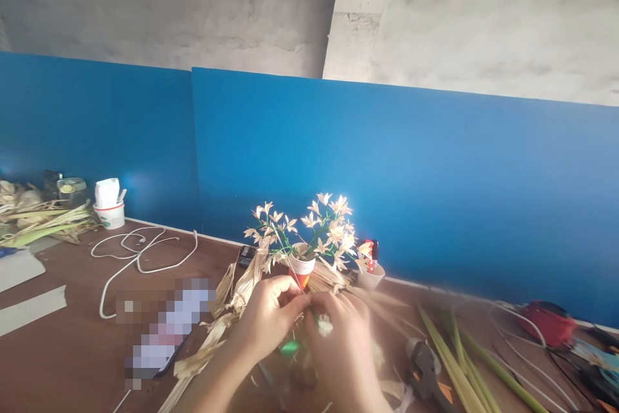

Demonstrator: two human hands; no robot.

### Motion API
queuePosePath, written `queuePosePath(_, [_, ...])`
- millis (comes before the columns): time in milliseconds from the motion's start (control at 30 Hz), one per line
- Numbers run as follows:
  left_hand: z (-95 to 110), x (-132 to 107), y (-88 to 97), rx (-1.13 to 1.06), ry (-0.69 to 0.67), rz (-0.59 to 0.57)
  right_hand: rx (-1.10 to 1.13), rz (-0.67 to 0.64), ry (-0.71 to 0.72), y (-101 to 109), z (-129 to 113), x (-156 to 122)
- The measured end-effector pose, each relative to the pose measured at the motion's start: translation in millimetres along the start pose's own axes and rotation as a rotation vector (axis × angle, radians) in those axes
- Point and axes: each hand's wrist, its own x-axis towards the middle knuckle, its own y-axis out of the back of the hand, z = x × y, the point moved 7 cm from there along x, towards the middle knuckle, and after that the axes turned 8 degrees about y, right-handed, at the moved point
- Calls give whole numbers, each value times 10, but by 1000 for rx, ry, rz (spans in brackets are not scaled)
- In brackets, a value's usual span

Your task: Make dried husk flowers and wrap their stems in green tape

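My left hand [264, 319] and my right hand [341, 342] meet low in the middle of the head view, fingers pinched together around a thin stem with a small pale flower piece [323, 326] and a bit of green tape [289, 348]. Just behind them stands a red and white paper cup [302, 268] holding a bunch of cream handmade flowers [309, 226] on green stems. Dried husk leaves [236, 297] lie to the left of my hands on the brown table [72, 348].
A white cable [140, 255] loops at left, with a white cup [110, 210] and a husk pile [39, 216] behind. Green leaf strips [464, 361], a glue gun [425, 371], a red object [549, 323] and wires lie right. A blue panel [411, 187] backs the table.
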Motion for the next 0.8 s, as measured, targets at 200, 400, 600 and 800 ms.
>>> queuePosePath(200, [-2, 2, -19, -101, 41, -84, -20, 93, 101, 58, -45, 12])
queuePosePath(400, [-13, -28, -45, -93, 36, -50, -68, 158, 136, 121, -64, 22])
queuePosePath(600, [-10, -58, -105, -85, 30, -29, -66, 175, 124, 112, -38, 21])
queuePosePath(800, [-36, -17, -59, -199, 151, -136, -68, 191, 168, 147, -99, 21])
